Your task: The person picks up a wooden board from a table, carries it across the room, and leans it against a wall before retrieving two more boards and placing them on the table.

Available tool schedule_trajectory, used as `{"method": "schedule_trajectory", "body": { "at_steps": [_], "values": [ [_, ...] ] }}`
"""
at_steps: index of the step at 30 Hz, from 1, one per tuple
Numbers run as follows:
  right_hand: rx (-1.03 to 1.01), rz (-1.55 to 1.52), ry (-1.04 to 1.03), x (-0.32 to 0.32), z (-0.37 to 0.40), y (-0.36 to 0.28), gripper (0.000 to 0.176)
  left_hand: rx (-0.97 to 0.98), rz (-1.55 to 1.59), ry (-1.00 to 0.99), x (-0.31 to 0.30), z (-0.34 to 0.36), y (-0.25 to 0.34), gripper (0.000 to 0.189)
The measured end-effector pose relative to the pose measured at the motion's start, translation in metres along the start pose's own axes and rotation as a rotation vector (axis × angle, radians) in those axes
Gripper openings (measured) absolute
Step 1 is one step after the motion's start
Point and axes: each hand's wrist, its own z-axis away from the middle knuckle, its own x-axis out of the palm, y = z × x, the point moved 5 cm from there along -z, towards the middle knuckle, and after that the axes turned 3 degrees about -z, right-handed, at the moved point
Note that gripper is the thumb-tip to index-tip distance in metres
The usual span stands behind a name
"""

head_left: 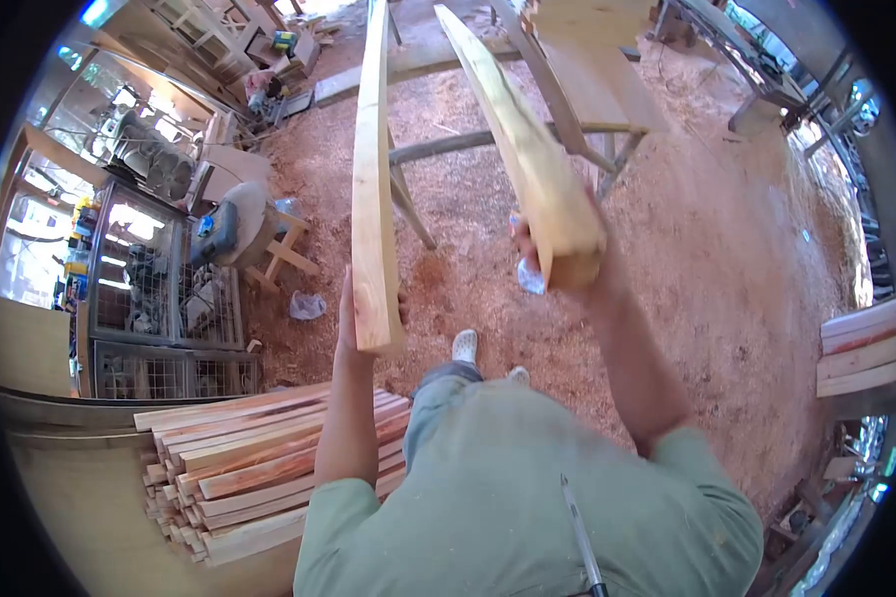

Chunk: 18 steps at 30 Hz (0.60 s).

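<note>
Two long pale wooden pieces are held up in front of me, one per hand. My left hand (pixel 350 310) is wrapped round the near end of the left wooden piece (pixel 371 199), mostly hidden behind it. Round the near end of the right wooden piece (pixel 528 149), which shows a darker streak and slants away to the upper left, my right hand (pixel 567 264) is closed, partly blurred. The two pieces are apart from each other at their near ends.
A stack of wooden strips (pixel 259 458) lies at the lower left. Wooden trestles (pixel 448 144) stand ahead. A power tool (pixel 219 234) rests on a stool (pixel 269 224) beside a mesh cabinet (pixel 169 289). More boards (pixel 859 348) lie at the right; shavings cover the floor (pixel 707 298).
</note>
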Motion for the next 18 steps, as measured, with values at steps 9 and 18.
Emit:
{"method": "schedule_trajectory", "body": {
  "at_steps": [9, 18],
  "values": [
    [0.017, -0.109, -0.159, 0.084, -0.038, -0.060, 0.053, 0.109, 0.014, 0.010, -0.023, -0.008, -0.017, 0.064],
    [-0.023, -0.093, -0.096, 0.084, -0.035, -0.041, 0.053, 0.075, 0.094, 0.062, -0.021, -0.009, -0.021, 0.061]
  ]
}}
